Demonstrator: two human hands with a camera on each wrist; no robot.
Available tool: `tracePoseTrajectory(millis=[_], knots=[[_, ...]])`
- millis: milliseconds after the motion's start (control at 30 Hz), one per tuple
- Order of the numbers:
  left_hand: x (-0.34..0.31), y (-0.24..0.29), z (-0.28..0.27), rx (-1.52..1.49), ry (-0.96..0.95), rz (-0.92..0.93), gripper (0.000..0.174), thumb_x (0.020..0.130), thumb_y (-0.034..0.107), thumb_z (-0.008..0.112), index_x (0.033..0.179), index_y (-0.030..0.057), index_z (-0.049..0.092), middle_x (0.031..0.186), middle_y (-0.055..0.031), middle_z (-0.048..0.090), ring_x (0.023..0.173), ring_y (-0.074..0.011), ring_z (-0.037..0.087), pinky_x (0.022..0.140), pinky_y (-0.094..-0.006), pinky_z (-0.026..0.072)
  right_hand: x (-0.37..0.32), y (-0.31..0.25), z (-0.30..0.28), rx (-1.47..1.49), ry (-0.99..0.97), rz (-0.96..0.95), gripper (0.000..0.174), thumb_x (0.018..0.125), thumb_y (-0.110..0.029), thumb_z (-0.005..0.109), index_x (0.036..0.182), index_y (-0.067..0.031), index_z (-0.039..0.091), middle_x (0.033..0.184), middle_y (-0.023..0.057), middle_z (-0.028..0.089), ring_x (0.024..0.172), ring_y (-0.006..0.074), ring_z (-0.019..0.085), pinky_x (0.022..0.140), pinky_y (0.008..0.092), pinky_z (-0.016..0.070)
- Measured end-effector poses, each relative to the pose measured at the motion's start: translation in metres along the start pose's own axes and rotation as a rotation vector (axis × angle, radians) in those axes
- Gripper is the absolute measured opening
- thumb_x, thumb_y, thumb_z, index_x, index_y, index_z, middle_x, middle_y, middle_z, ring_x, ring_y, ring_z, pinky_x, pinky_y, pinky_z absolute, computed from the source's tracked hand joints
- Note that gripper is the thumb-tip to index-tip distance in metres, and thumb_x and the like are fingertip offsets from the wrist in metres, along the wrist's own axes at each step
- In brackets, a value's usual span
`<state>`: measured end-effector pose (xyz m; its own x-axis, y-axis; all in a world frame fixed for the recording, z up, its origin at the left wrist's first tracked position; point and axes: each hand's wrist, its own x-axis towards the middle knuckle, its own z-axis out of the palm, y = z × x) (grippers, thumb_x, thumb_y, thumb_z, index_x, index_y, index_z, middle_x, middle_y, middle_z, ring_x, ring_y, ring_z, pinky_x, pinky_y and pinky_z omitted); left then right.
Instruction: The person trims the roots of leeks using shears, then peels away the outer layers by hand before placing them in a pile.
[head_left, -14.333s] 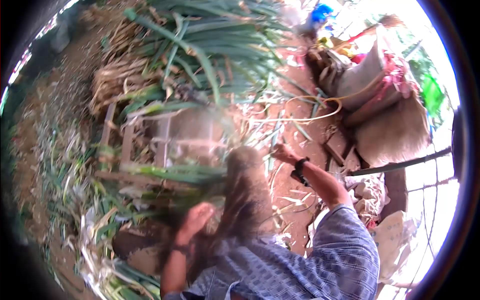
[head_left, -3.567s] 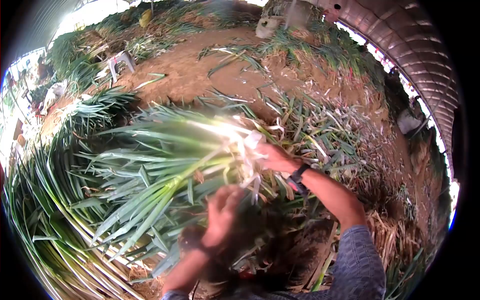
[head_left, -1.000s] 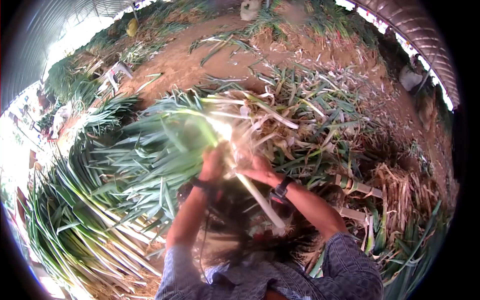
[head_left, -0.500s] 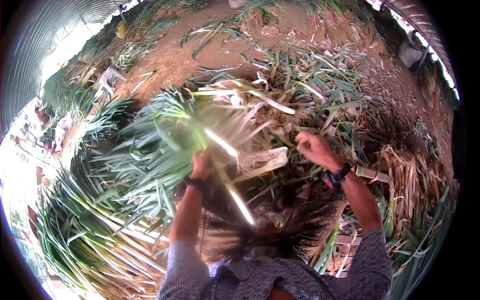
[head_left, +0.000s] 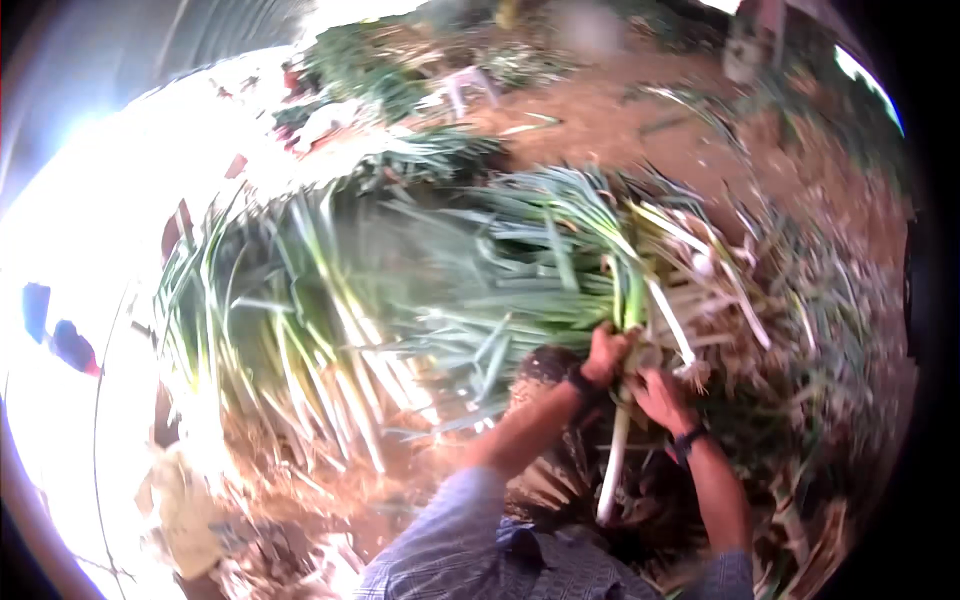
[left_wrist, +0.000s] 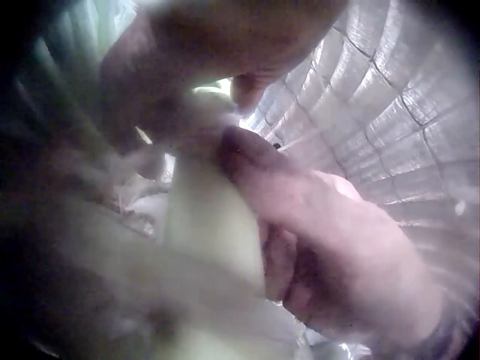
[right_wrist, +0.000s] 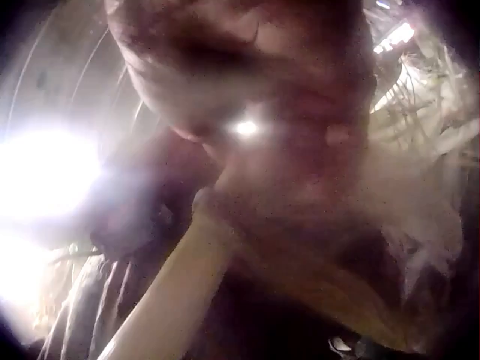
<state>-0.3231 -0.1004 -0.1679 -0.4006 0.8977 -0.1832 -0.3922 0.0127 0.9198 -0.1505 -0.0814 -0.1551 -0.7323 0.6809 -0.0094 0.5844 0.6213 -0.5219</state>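
My left hand [head_left: 608, 355] grips a leek [head_left: 616, 455] around its green part, just above the white stem. The stem points down toward my lap and the leaves fan upward. Close below, my right hand [head_left: 660, 398] has curled fingers pinching at the same leek. Up close in the left wrist view, the right hand [left_wrist: 337, 232] has thumb and fingers right at the pale stem [left_wrist: 214, 225]. In the right wrist view a strip of outer leaf [right_wrist: 322, 281] hangs away from the stem [right_wrist: 172, 292], under the fingers. Another leek [head_left: 670, 320] with roots lies just beyond the hands.
A large heap of leeks [head_left: 290, 310] spreads to the left, with leafy tops [head_left: 540, 250] beyond my hands. Peeled leaf scraps [head_left: 810, 260] litter the ground at right. A small white stool [head_left: 468, 88] stands farther back on bare soil [head_left: 620, 105].
The head view has swung left. The right hand, apart at the right half a second ago, is back at the leek below the left hand. Earlier still, the left hand was empty.
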Motion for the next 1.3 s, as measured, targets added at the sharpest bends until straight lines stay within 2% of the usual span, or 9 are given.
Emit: tracePoseTrajectory(millis=[67, 267, 400, 567, 633, 700, 1000, 1067, 1300], knots=[[0.005, -0.013, -0.008, -0.07, -0.042, -0.067, 0.043, 0.092, 0.03, 0.072, 0.118, -0.0029, 0.06, 0.094, -0.0073, 0.069, 0.073, -0.0166, 0.064, 0.062, -0.0306, 0.0537, -0.019, -0.012, -0.013, 0.062, -0.003, -0.124, 0.021, 0.09, -0.024, 0.066, 0.086, -0.0031, 0.071, 0.078, 0.0218, 0.067, 0.075, 0.0331, 0.071, 0.066, 0.0493, 0.051], [0.026, -0.046, -0.02, 0.101, 0.17, 0.014, 0.035, 0.09, 0.028, 0.076, 0.109, 0.001, 0.063, 0.09, -0.0068, 0.067, 0.074, -0.0154, 0.06, 0.06, -0.0338, 0.0505, -0.127, -0.016, -0.044, 0.312, -0.894, -0.175, 0.023, 0.093, -0.025, 0.062, 0.103, -0.0073, 0.072, 0.092, 0.0158, 0.071, 0.08, 0.0284, 0.069, 0.078, 0.0392, 0.0528], [0.02, -0.05, -0.041, 0.396, 0.039, 0.317, 0.039, 0.092, 0.034, 0.072, 0.115, 0.0043, 0.061, 0.095, -0.0097, 0.064, 0.081, -0.0228, 0.061, 0.064, -0.0397, 0.0519, -0.183, -0.026, -0.114, 0.299, -1.021, 0.107, 0.034, 0.094, -0.036, 0.061, 0.102, -0.0042, 0.072, 0.085, 0.0149, 0.072, 0.074, 0.0259, 0.067, 0.072, 0.0394, 0.0523], [0.049, -0.035, -0.043, -0.181, 0.059, 0.01, 0.042, 0.092, 0.044, 0.07, 0.109, 0.0066, 0.062, 0.088, -0.01, 0.061, 0.075, -0.0257, 0.06, 0.055, -0.0418, 0.0526, -0.26, 0.027, -0.242, 0.193, -0.325, 0.462, 0.013, 0.09, -0.011, 0.068, 0.096, -0.002, 0.073, 0.078, 0.0104, 0.071, 0.071, 0.0156, 0.066, 0.066, 0.0336, 0.0527], [0.055, -0.038, -0.039, -0.244, 0.068, -0.023, 0.04, 0.093, 0.044, 0.07, 0.107, 0.007, 0.061, 0.085, -0.0089, 0.06, 0.072, -0.0238, 0.06, 0.052, -0.0416, 0.0525, -0.279, 0.043, -0.256, -0.799, 0.281, 0.48, 0.043, 0.087, -0.008, 0.071, 0.128, -0.0023, 0.057, 0.128, 0.0189, 0.062, 0.111, 0.028, 0.065, 0.089, 0.0385, 0.0525], [0.054, -0.038, -0.029, -0.263, 0.065, -0.022, 0.039, 0.094, 0.044, 0.069, 0.104, 0.0075, 0.06, 0.082, -0.0078, 0.06, 0.069, -0.022, 0.059, 0.049, -0.0413, 0.0525, -0.268, 0.05, -0.248, -0.528, 0.402, 0.393, 0.067, 0.088, -0.014, 0.073, 0.145, -0.0043, 0.039, 0.144, 0.0225, 0.046, 0.128, 0.036, 0.053, 0.106, 0.045, 0.0464], [0.027, 0.009, -0.005, -0.395, -0.069, -0.108, 0.036, 0.099, 0.045, 0.061, 0.106, 0.0097, 0.054, 0.091, -0.0066, 0.057, 0.077, -0.0178, 0.057, 0.057, -0.0334, 0.05, -0.061, -0.031, -0.01, 1.046, -0.212, 0.096, 0.061, 0.099, -0.032, 0.065, 0.14, 0.0047, 0.04, 0.111, 0.0143, 0.061, 0.096, 0.0196, 0.067, 0.081, 0.0342, 0.0568], [0.006, 0.023, -0.002, -0.411, -0.028, -0.244, 0.03, 0.102, 0.037, 0.057, 0.109, 0.0077, 0.058, 0.088, -0.0066, 0.057, 0.075, -0.0178, 0.057, 0.059, -0.0325, 0.051, -0.053, -0.033, 0.014, 1.056, -0.211, 0.088, 0.044, 0.1, -0.034, 0.063, 0.118, 0.0044, 0.052, 0.094, 0.0068, 0.064, 0.083, 0.0145, 0.065, 0.074, 0.0314, 0.0563], [-0.015, -0.028, -0.02, -0.184, -0.165, -0.22, 0.033, 0.102, 0.026, 0.055, 0.11, -0.0051, 0.061, 0.086, -0.0119, 0.066, 0.063, -0.0201, 0.061, 0.053, -0.0315, 0.053, -0.11, -0.039, 0.022, 0.758, -0.364, 0.172, 0.045, 0.105, -0.037, 0.049, 0.131, -0.0006, 0.052, 0.088, 0.0079, 0.066, 0.073, 0.0209, 0.066, 0.068, 0.0372, 0.0561]])
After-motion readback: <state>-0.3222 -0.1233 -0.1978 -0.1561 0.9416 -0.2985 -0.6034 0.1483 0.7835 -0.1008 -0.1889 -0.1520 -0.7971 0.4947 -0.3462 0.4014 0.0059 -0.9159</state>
